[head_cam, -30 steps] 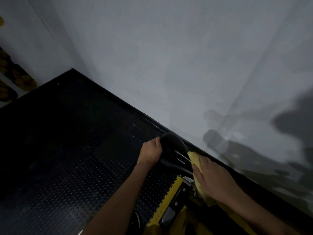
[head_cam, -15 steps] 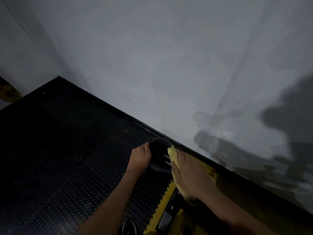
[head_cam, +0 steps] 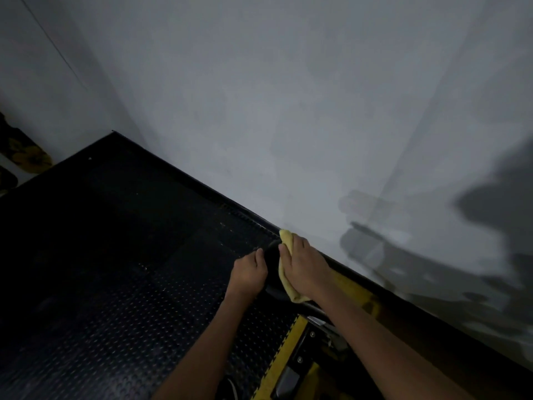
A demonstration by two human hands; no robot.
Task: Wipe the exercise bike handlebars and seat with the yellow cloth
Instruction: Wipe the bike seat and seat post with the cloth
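- The fingers (head_cam: 291, 249) of the right hand (head_cam: 302, 269) lay fairly straight and together, pressing the yellow cloth (head_cam: 285, 241) flat against the right side of the black seat (head_cam: 272, 258).
- The left hand (head_cam: 249, 272) curled round the seat's left edge, thumb toward the far end, gripping it.
- No brand, label or readable writing showed anywhere; the light was too dim for small marks.
- Both forearms reached up from the near edge and converged on the seat, with the two hands close together and the seat's dark strip between them.
- The cloth stuck out beyond the right fingertips at the far end and below the palm at the near end.
- The seat sat near the wall (head_cam: 288, 111), over a dark studded floor (head_cam: 115, 313).
- A yellow and black frame (head_cam: 284, 350) lay below the seat, at the near edge.
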